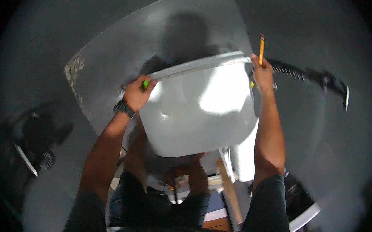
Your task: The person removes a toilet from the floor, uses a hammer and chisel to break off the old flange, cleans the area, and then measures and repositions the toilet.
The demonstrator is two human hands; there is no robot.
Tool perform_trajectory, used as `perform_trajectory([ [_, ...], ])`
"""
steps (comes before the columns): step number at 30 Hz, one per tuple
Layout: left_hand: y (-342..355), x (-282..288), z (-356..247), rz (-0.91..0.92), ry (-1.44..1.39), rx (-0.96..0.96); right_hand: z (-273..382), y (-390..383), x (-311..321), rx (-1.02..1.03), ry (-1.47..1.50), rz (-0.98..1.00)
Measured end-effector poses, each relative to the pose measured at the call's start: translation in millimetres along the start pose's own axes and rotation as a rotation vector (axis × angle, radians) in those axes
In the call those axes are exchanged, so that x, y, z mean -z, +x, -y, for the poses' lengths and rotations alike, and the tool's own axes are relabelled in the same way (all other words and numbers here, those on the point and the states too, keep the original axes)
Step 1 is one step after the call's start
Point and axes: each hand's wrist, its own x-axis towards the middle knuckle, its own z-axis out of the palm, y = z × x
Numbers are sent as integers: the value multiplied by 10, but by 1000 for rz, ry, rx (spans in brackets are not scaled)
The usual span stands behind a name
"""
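A glossy grey panel (181, 128) with rounded near corners lies in front of me, above my knees. Along its far edge runs a long pale strip (198, 68); I cannot tell whether it is separate from the panel. My left hand (138, 93), with a black watch on its wrist, is closed at the strip's left end. A small bright green thing (145, 84) shows between its fingers, its kind unclear. At the other end, my right hand (262, 74) is closed round a yellow pencil (261, 50) that points upward, its fingers touching the strip.
Beyond the panel lies a large grey sheet (126, 47) with a curved far edge and a scuffed left corner. Dark objects with coiled parts are at the left (42, 140) and right (313, 77). A wooden strip (230, 192) and a white rounded object (244, 156) are by my right arm.
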Motion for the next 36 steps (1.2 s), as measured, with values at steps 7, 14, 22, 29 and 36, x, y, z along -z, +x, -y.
perform_trajectory([
  [7,-986,74,-714,412,-371,-128,409,-1945,-29,181,310,441],
  [14,-1580,-1036,-2048,680,-985,361,306,-3507,510,-86,210,-17],
  [22,-3113,-1902,-4610,1399,-1248,198,370,-4296,3378,-56,186,-381],
  [29,-3882,-2306,-5795,1687,-1023,-12,409,-4715,5105,91,-100,-549],
  [36,-3095,-2376,-4251,1939,-239,-33,-538,-4957,5878,-473,-438,-611],
])
